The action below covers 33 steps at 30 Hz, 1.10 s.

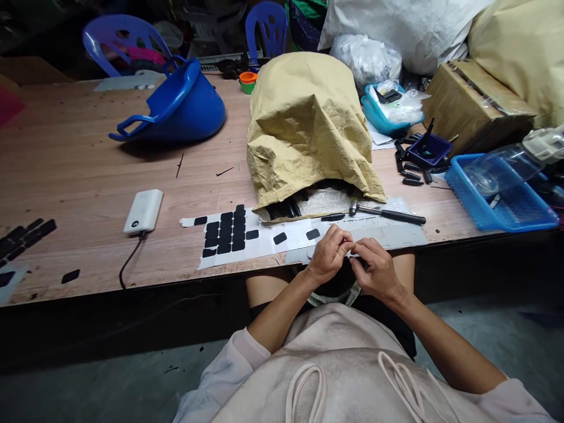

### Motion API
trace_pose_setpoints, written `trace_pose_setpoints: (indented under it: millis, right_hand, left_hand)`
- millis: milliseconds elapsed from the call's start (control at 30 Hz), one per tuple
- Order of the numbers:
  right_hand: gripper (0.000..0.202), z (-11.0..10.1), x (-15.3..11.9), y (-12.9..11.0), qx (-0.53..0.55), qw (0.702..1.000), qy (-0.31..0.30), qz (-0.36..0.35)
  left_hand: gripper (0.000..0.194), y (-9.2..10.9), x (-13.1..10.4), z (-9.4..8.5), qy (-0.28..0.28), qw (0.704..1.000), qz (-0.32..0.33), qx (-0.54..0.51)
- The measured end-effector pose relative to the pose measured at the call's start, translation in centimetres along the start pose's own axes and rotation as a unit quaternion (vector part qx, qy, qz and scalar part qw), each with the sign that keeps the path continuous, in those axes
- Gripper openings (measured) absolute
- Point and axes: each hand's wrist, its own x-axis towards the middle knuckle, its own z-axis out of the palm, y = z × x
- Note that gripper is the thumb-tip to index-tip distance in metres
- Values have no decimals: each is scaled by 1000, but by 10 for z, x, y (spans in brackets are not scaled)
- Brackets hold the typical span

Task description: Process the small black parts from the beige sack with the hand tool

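My left hand [329, 254] and my right hand [378, 271] meet at the fingertips over my lap, just off the table's front edge. Both are closed in a pinch around something small that I cannot make out. Behind them lies a white sheet [264, 242] with rows of black rounded pieces [225, 231] at its left and a few single ones to the right. A hammer [388, 212] with a black handle rests on a grey plate [408, 234]. Beyond it a tan sack [308, 117] lies with its mouth towards me, dark items showing inside.
On the left are a white power bank [143, 210] with a cable, a tipped blue tub [189, 106] and more black pieces [26, 238]. To the right stand a blue basket [502, 214], a purple tray [429, 154], scattered black parts and a cardboard box [476, 111].
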Motion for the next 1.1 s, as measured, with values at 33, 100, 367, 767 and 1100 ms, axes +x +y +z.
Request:
trace_pose_setpoints:
  millis: [33,100,367,767,1100]
  right_hand:
    - [26,0,0,0,8,1000,2,4]
    - [26,0,-2,-1,19,1000,4,11]
    - [25,6,-10,0,29,999,5,33]
    - [19,4,-13,3,29,999,-2,42]
    - [18,5,-18,3,55,995,-18,85]
  left_hand:
    - [20,0,0,0,-3,1000,-2,0]
    - [20,-1,-1,2,-5,1000,-3,1]
    - [21,-7,-7,7,-4,1000,-5,-10]
    - [17,-4,-6,6,-23,995,-64,-67]
    - [17,-5,-9,7,-45,994,-78,-68]
